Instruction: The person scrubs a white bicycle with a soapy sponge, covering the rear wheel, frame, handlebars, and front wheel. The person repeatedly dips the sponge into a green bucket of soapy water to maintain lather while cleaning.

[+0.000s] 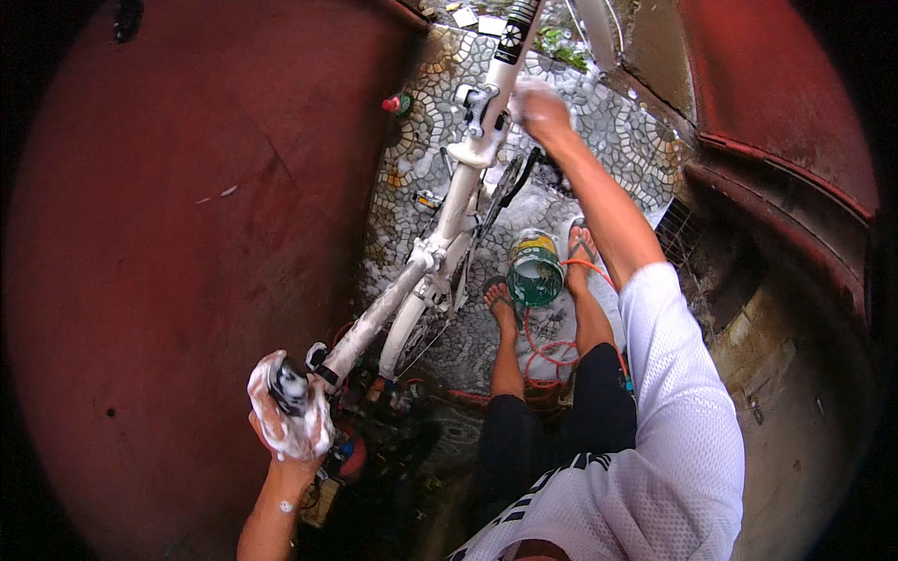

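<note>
A white bicycle frame (458, 192), streaked with foam, slants from the top middle toward the lower left. At its near end my left hand (297, 432), thick with suds, is closed round a dark rounded part (288, 388) of the bicycle; I cannot make out exactly which part. My right hand (541, 109) reaches up on the right side of the tube, beside the joint with its metal lever (479, 105). Foam covers it and motion smears its fingers, so whether it holds something is hidden.
A green bucket (536, 280) stands between my feet, an orange hose (538, 351) coiled below it. A small green bottle with red cap (398, 104) lies on the mosaic paving (645, 131). Large red panels rise at left and right, with a drain grate (675, 227) near the right one.
</note>
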Tool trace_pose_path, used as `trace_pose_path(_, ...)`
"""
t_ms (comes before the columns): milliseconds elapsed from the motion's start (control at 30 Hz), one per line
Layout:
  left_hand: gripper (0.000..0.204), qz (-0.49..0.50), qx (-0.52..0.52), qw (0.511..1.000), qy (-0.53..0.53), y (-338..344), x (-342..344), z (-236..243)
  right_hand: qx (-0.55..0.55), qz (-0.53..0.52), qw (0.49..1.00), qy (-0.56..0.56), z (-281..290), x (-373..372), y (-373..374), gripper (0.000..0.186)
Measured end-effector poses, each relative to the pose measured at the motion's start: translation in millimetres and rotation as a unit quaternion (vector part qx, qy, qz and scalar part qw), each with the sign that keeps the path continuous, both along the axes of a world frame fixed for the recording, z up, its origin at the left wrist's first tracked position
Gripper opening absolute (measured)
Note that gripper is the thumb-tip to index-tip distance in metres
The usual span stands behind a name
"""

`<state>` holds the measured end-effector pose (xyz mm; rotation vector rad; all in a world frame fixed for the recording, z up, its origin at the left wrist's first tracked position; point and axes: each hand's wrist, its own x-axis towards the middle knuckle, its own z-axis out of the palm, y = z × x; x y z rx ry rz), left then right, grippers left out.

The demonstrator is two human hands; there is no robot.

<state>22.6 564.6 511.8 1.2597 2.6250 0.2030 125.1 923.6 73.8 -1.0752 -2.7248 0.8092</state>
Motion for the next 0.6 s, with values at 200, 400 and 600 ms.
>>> trace_pose_path(200, 0.051, 0.034, 0.010, 0.999, -0.032, -12, 1, 0, -0.100, -0.302, 0.846, 0.428, 118, 49, -77, 0.024)
trace_pose_path(400, 0.049, -0.014, 0.047, 0.999, -0.020, 14, 4, -12, -0.017, -0.096, 0.949, 0.298, 71, 37, -228, 0.026)
trace_pose_path(600, 0.047, 0.029, 0.041, 0.998, -0.047, 2, 8, 4, -0.207, -0.243, 0.903, 0.289, 71, 18, -167, 0.028)
